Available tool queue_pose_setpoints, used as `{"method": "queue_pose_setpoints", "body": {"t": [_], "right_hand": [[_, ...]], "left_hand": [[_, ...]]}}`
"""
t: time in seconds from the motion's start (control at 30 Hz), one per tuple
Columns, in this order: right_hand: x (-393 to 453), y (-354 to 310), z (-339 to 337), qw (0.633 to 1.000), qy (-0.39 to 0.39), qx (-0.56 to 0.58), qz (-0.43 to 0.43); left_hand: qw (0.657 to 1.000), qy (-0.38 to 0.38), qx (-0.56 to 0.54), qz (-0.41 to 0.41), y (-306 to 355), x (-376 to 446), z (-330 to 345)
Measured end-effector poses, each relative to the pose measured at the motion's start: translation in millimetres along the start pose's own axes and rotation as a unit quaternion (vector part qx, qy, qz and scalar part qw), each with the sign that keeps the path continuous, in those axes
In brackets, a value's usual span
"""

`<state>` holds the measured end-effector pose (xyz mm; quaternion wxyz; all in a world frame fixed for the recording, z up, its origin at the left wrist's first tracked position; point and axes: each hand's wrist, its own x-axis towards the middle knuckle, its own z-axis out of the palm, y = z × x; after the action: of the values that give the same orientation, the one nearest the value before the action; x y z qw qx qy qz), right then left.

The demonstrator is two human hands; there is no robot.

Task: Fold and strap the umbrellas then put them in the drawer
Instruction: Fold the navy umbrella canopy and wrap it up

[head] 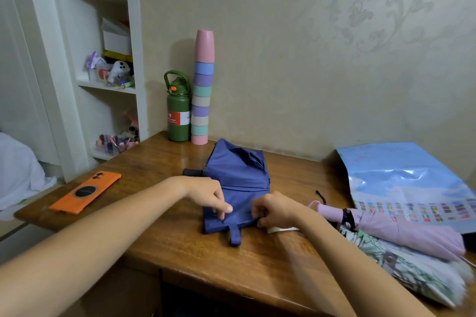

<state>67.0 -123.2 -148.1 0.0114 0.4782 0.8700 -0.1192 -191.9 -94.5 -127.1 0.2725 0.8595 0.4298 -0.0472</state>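
A blue umbrella (238, 177) lies collapsed on the wooden table (159, 237), its fabric spread loose and its black handle (192, 172) poking out at the left. Its strap (235, 235) hangs from the near edge of the fabric. My left hand (210, 195) rests on the near left part of the fabric, fingers bent and pressing down. My right hand (273, 210) pinches the fabric's near right edge. A pink umbrella (401, 229), folded and strapped, lies at the right, on top of a floral umbrella (417, 273).
An orange phone (86, 193) lies near the table's left edge. A green bottle (178, 108) and a tall stack of coloured cups (203, 90) stand at the back wall. A glossy blue poster (409, 180) covers the right rear. Shelves (108, 85) stand at the left.
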Motion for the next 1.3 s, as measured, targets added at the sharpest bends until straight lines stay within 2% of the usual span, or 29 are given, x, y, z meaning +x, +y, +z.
{"method": "queue_pose_setpoints", "body": {"t": [0.13,0.23,0.3,0.5,0.63,0.77,0.83,0.93,1.0,1.03,1.07,1.1,1.17,1.23,1.27,1.3], "right_hand": [[-1.3,-2.8,6.1,1.0,-0.012,0.017,0.003],[-1.5,-4.6,9.6,1.0,0.006,-0.016,0.003],[-2.6,-7.6,14.3,0.997,0.055,-0.057,-0.006],[-1.2,-35.3,43.5,0.961,0.193,-0.102,-0.169],[5.8,-48.4,51.6,0.934,0.265,-0.062,-0.23],[2.6,-69.1,41.6,0.949,0.179,0.16,-0.203],[-3.9,-82.3,28.5,0.941,0.086,0.265,-0.191],[-10.6,-89.7,6.5,0.903,-0.135,0.368,-0.177],[-13.1,-84.0,-5.4,0.86,-0.229,0.416,-0.186],[-12.7,-78.7,-9.4,0.842,-0.246,0.447,-0.177],[-12.0,-72.9,-12.9,0.836,-0.231,0.474,-0.15],[-10.6,-66.3,-14.3,0.847,-0.18,0.488,-0.11],[-4.7,-51.2,-12.4,0.882,-0.016,0.471,-0.015],[6.3,-30.4,-3.4,0.914,0.137,0.373,0.08],[11.3,-18.1,2.7,0.931,0.176,0.295,0.12],[14.5,-6.6,9.2,0.946,0.178,0.225,0.148]], "left_hand": [[0.982,0.164,0.091,0.011,-0.5,16.3,22.8],[0.985,0.125,0.116,-0.035,1.4,24.7,37.3],[0.986,0.111,0.109,-0.054,1.1,27.0,44.5],[0.985,0.105,0.129,-0.043,-14.6,31.8,54.1],[0.99,0.104,0.091,-0.041,-22.3,29.7,57.7],[0.99,0.094,0.102,-0.034,-23.3,29.6,56.3],[0.989,0.096,0.108,-0.029,-24.0,31.4,53.7],[0.987,0.12,0.1,-0.021,-26.3,35.4,51.8],[0.986,0.131,0.1,-0.021,-24.4,35.9,49.8],[0.985,0.134,0.107,-0.023,-22.3,36.6,48.8],[0.983,0.138,0.121,-0.025,-20.2,37.2,48.5],[0.978,0.153,0.139,-0.023,-18.4,38.5,48.8],[0.961,0.226,0.159,-0.008,-18.5,41.5,51.0],[0.935,0.321,0.15,0.025,-18.4,43.9,53.0],[0.923,0.353,0.146,0.043,-17.8,45.5,54.0],[0.916,0.368,0.146,0.06,-15.9,46.1,54.6]]}}
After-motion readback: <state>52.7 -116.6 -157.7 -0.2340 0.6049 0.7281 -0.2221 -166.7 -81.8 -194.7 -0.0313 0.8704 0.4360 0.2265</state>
